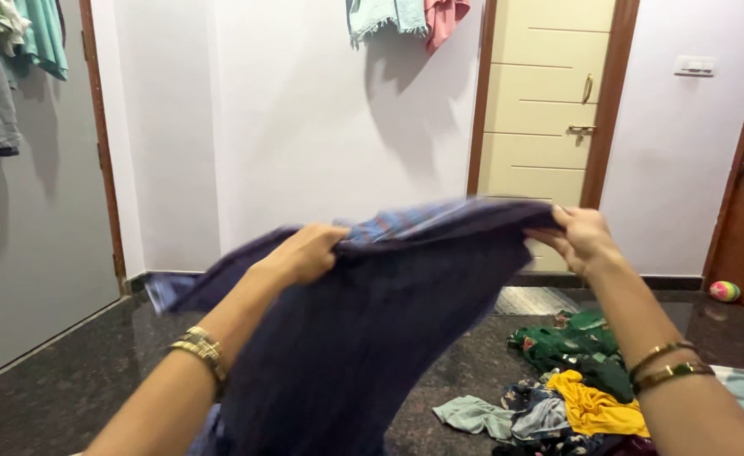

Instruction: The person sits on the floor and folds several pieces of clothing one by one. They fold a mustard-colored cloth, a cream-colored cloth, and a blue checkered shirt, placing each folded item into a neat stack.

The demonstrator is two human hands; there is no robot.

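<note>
Both hands — left hand [304, 252] and right hand [581, 236] — are closed on the top edge of a dark blue checked cloth [372, 338], held up at chest height and well apart, seemingly to spread it flat. Its long edge runs left to right; the rest hangs down over the dark stone floor [68, 380] — beside a heap of clothes [570, 384]

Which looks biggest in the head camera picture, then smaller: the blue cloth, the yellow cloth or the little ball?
1. Blue cloth, held up by both hands. It is closest to the camera, so it looks extra big.
2. Yellow cloth in the pile on the floor.
3. Ball by the wall, smallest and farthest away.
</note>
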